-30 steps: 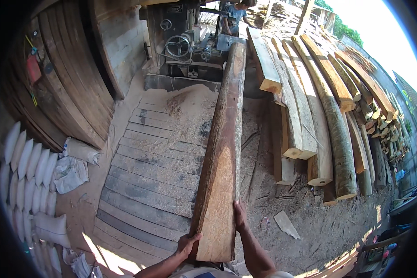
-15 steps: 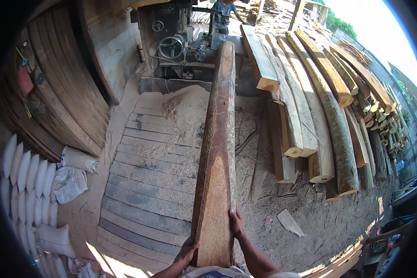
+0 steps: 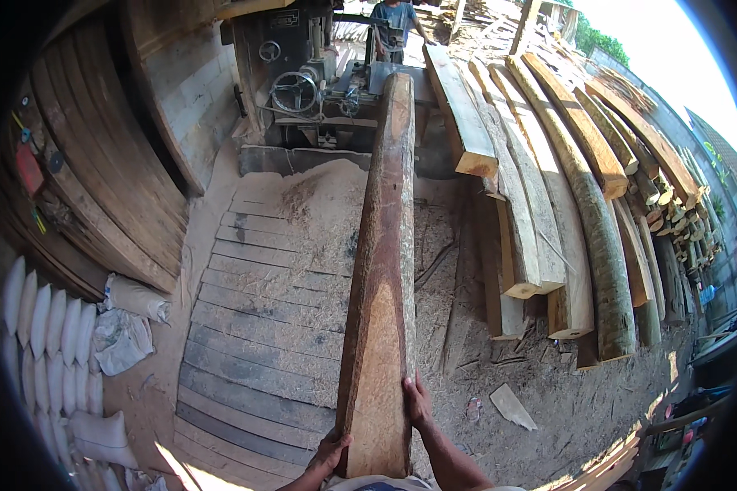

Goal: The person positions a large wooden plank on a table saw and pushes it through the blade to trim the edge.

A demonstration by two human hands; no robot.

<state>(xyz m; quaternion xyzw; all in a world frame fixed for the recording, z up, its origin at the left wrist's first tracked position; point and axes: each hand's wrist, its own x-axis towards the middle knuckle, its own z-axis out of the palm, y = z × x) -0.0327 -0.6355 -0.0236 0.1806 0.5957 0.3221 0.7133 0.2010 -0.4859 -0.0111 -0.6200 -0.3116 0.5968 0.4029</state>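
A long squared log point(image 3: 382, 311) with rough bark edges runs from my waist at the bottom toward the saw machine point(image 3: 311, 86), its far end at the level of the machine's metal table point(image 3: 393, 72) in the picture; whether it rests there I cannot tell. My left hand point(image 3: 332, 446) grips the log's left side near its close end, and my right hand point(image 3: 418, 405) grips the right side a little farther up.
A co-worker point(image 3: 391, 33) in blue stands behind the machine. Timber and logs point(image 3: 606, 278) are piled at right. Planks point(image 3: 115, 164) lean at left above stacked white sacks point(image 3: 57, 319). Slatted boards point(image 3: 246, 344) with sawdust lie below the log; a scrap board point(image 3: 513, 405) lies right.
The log and both my hands have moved slightly left and down in the picture, as the view shifted. The co-worker is more upright, an arm stretched toward the timber on the right.
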